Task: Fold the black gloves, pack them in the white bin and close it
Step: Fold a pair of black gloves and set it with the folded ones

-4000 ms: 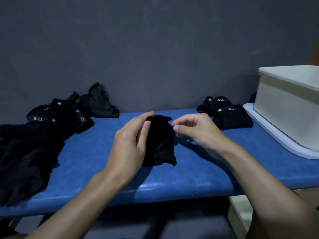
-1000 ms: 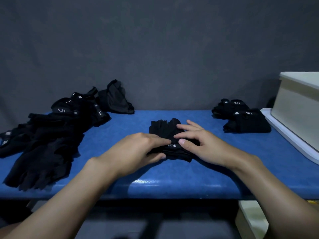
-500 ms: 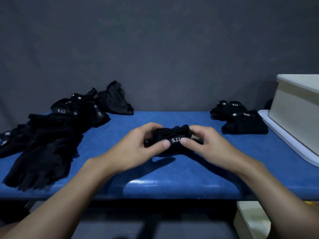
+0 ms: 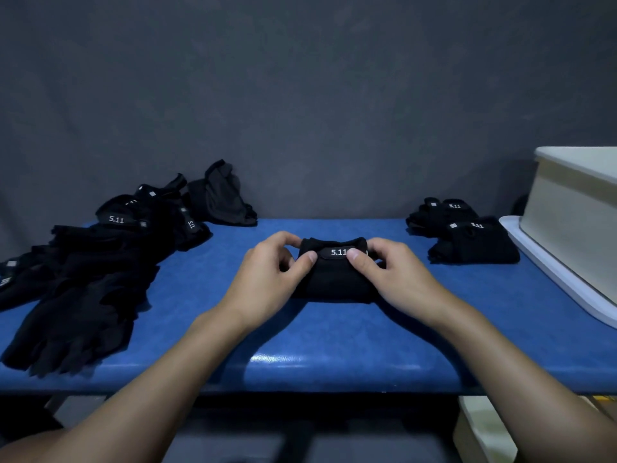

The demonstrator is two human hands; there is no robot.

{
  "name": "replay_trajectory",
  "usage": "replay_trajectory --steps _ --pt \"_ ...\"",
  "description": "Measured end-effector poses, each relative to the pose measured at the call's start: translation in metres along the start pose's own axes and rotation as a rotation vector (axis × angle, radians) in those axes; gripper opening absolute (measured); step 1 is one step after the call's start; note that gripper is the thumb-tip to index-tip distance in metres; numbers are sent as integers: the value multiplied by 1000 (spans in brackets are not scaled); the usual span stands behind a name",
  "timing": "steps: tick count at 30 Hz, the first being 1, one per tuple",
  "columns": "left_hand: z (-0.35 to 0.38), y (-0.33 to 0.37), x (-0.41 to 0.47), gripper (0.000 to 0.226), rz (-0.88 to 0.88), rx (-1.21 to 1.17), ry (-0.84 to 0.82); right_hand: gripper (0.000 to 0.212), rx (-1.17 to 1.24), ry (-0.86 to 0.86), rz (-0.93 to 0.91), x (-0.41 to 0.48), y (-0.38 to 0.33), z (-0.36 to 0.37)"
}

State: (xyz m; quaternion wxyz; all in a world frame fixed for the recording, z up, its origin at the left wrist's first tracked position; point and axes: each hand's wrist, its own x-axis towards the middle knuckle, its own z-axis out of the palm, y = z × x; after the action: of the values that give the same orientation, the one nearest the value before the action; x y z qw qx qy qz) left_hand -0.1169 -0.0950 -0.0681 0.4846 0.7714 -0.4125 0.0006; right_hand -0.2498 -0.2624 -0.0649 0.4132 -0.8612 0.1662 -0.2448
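Note:
A folded pair of black gloves (image 4: 334, 279) with a white 5.11 mark lies at the middle of the blue table (image 4: 320, 342). My left hand (image 4: 267, 279) grips its left end, thumb on top and fingers curled behind. My right hand (image 4: 397, 279) grips the right end the same way, thumb pressing beside the mark. The white bin (image 4: 574, 225) stands at the far right on its white lid (image 4: 554, 279), which lies flat under it.
A heap of unfolded black gloves (image 4: 90, 272) covers the table's left part. Two folded glove bundles (image 4: 467, 232) sit at the back right, beside the lid. A grey wall (image 4: 300, 95) rises behind the table. A pale box (image 4: 480, 429) shows below the table's right edge.
The glove went from flat under my hands to lifted and folded over; now it lies on the table as a compact bundle, gripped at both ends.

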Motion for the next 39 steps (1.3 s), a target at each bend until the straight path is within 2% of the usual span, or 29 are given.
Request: replay_trajectory --steps 5,8,15,23,33,39 --pt "8 -2 3 23 -37 69 66 25 -85 58 42 9 2 7" --pt "8 0 1 36 8 88 35 25 -115 97 76 15 2 11" --pt "6 -3 0 22 128 241 -112 43 -135 107 105 14 0 11" --pt "2 -4 -1 27 135 344 -114 49 -184 -100 -91 -6 -1 -3" --pt "-7 7 -3 46 31 117 -309 53 -215 -94 -40 -11 12 -21" --pt "35 26 -1 44 168 73 -334 69 -269 -73 52 -32 34 -68"
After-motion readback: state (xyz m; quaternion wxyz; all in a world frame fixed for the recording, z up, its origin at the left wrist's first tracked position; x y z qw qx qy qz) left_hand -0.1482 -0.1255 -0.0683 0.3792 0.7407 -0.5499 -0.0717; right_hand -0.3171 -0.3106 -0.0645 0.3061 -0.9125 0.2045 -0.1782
